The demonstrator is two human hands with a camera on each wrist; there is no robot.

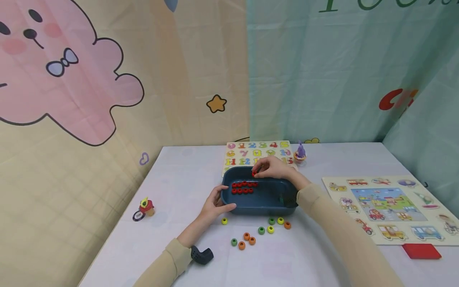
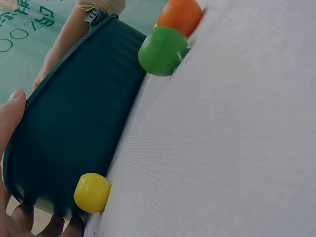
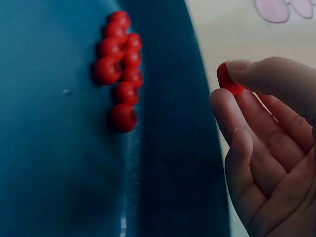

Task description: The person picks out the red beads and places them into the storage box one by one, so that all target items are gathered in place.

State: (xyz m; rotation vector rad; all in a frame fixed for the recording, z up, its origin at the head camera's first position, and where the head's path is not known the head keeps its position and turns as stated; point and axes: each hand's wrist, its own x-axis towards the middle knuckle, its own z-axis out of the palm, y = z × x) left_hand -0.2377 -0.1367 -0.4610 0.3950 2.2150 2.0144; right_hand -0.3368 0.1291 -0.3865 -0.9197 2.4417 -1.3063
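A dark blue plastic basin [image 1: 265, 209] stands on the table with two rows of red beads [image 1: 245, 184] on its floor. At the basin's left end my left hand [image 1: 216, 202] grips it, thumb on the near side and fingers round the end wall, as the left wrist view shows too. Over the far rim my right hand [image 1: 274, 167] pinches a red bead [image 3: 228, 79] between thumb and fingertips. Loose yellow [image 2: 93, 192], green [image 2: 163, 51] and orange beads [image 1: 246, 236] lie on the cloth in front of the basin.
Behind the basin lies a number puzzle board [image 1: 258, 149], with a purple figurine [image 1: 300, 152] beside it. A picture puzzle board [image 1: 389, 205] and a red piece [image 1: 422, 251] are at the right. A small toy figure [image 1: 146, 205] stands on the left.
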